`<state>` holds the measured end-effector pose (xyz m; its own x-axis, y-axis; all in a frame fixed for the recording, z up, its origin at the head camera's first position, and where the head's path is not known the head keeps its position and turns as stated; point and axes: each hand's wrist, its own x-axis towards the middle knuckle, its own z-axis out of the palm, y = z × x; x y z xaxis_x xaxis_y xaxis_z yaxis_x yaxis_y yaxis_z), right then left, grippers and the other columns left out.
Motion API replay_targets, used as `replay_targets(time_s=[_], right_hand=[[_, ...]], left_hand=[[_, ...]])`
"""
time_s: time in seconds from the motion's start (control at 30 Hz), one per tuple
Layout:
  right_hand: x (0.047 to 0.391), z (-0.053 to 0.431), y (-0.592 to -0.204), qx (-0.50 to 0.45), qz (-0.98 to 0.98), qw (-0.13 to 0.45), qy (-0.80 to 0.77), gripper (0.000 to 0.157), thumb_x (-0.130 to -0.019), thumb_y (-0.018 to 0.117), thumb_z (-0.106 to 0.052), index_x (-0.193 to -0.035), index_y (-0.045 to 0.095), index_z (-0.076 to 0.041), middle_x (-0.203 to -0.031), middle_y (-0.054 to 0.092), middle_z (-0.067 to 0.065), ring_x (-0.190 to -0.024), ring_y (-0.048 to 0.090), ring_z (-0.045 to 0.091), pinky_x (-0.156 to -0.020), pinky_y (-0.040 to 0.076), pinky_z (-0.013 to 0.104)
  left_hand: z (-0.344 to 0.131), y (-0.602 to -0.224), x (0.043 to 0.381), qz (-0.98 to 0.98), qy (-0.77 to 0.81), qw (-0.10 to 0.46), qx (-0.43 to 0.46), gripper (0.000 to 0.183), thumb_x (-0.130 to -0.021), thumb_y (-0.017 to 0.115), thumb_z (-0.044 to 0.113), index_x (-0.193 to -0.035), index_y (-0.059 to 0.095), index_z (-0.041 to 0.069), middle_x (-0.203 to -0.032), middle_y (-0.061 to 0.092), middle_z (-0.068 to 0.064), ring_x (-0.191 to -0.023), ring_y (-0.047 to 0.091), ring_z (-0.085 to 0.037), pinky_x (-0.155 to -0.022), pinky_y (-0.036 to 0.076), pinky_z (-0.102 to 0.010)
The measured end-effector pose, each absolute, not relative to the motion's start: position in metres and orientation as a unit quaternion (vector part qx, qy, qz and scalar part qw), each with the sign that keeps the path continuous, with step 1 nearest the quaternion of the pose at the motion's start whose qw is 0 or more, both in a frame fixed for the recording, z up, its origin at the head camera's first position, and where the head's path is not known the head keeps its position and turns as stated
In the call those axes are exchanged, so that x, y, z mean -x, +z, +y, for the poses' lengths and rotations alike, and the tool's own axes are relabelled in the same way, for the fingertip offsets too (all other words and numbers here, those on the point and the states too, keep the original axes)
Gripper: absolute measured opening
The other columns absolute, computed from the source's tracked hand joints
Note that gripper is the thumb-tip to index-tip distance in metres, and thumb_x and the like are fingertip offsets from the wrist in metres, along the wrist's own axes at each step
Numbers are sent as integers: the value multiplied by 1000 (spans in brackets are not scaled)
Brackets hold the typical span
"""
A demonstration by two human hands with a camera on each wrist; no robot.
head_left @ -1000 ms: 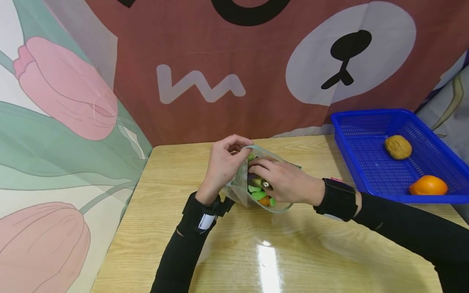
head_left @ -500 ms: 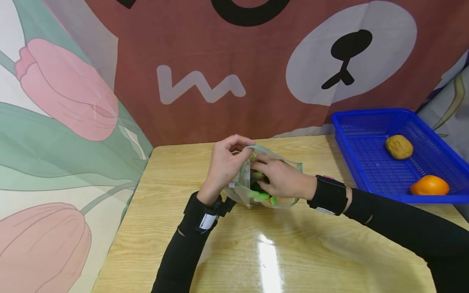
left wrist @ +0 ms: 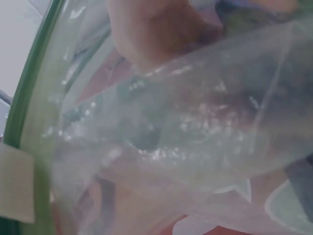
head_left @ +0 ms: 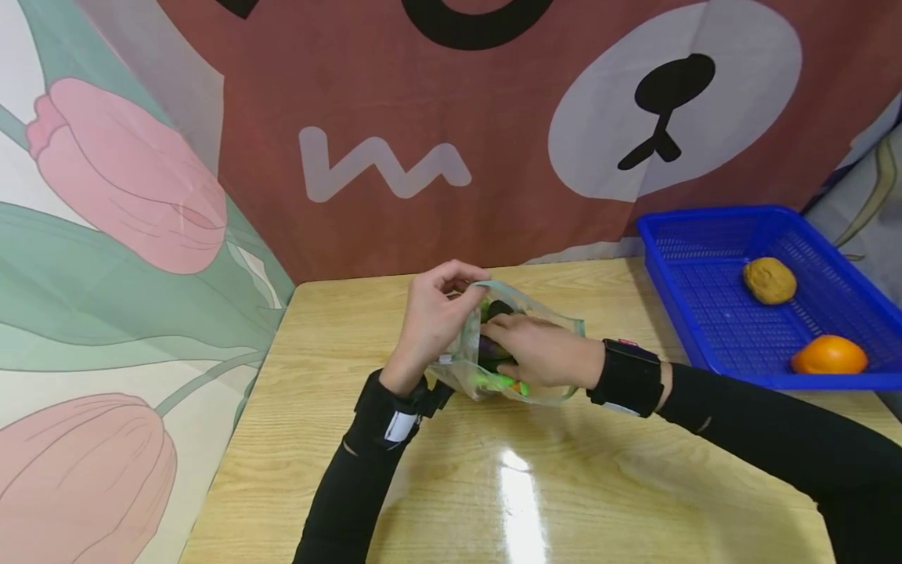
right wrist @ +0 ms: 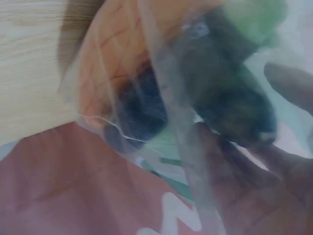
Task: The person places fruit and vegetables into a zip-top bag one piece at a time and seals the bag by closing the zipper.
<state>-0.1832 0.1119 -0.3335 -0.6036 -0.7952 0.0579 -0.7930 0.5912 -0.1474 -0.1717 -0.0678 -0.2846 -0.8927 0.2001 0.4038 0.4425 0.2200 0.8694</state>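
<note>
A translucent bag (head_left: pixel 461 376) with a pale green rim stands at the middle of the table, its mouth facing right. My left hand (head_left: pixel 437 313) pinches the far rim between thumb and fingers. Through the mouth reaches my right hand (head_left: pixel 539 348), its thumb and fingers spread about a dark purple eggplant (head_left: pixel 491 354). The right wrist view shows a gap between one digit and a dark vegetable (right wrist: pixel 234 107), while other fingers touch it. Bright green pieces (head_left: pixel 493 382) lie low in the bag. An orange thing (right wrist: pixel 117 54) shows through its wall.
A blue plastic basket (head_left: pixel 676 313) stands at the right, holding a brown potato-like item (head_left: pixel 770 280) and an orange fruit (head_left: pixel 830 355). A printed cloth (head_left: pixel 380 235) hangs behind the wooden table (head_left: pixel 338 329).
My right hand has moved slightly left and deeper into the bag with the eggplant, and its fingers now look more spread. My left hand stays at the rim.
</note>
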Motion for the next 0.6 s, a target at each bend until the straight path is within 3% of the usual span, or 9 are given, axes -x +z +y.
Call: replay_targets(time_s=[0.17,0.33,0.47,0.6], right_hand=[[163,122,-315,454,884,-60,-97,47,-85,69,-30,-126,58,-9,-121,59,8,-110,58,23,-88,50,36],[144,144,-292,470,847,-161,-187,23,-86,69,-32,-100,68,-14,-93,63,-4,-83,59,9,-69,49,27],[144,167,-271,477,801,-247,-266,25,-92,60,-37,-89,69,-14,-80,63,-7,-71,55,3,-61,44,18],[158,196,-250,407,813,-300,-289,8,-85,69,-20,-85,70,-12,-76,63,-5,-69,51,-2,-58,39,13]], left_hand=[[-69,-285,172,-775,-588,103,210,12,-90,62,11,-98,71,8,-85,64,-9,-69,58,-17,-62,47,-27],[-68,-287,174,-779,-578,110,216,12,-90,62,10,-98,71,7,-84,65,-8,-68,57,-16,-59,45,-26],[-67,-286,175,-790,-564,120,207,11,-90,62,11,-97,70,8,-91,65,-6,-70,57,-15,-63,47,-26],[-66,-286,176,-806,-544,128,197,11,-91,62,13,-99,67,8,-93,64,-5,-70,56,-15,-65,48,-28]])
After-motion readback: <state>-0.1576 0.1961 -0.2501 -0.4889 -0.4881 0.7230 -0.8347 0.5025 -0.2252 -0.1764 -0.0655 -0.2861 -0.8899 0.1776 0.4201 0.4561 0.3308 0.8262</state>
